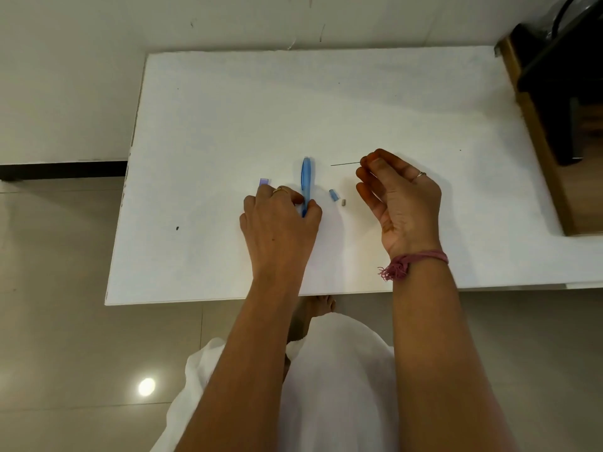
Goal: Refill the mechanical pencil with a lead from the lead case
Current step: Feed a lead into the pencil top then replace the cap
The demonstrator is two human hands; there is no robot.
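Observation:
A blue mechanical pencil [306,177] lies on the white table [326,109], pointing away from me. My left hand [280,223] rests on the table with thumb and fingers closed on the pencil's near end. A purple lead case [264,182] peeks out past that hand's fingertips, mostly hidden. My right hand [398,194] hovers to the right and pinches a thin dark lead [346,164] that sticks out leftward. The pencil's small blue cap [333,194] and a tiny white eraser [343,202] lie between the hands.
A dark object on a wooden surface [554,93] stands at the table's right edge. The table's near edge [228,300] runs just past my forearms, with tiled floor [65,321] below and to the left.

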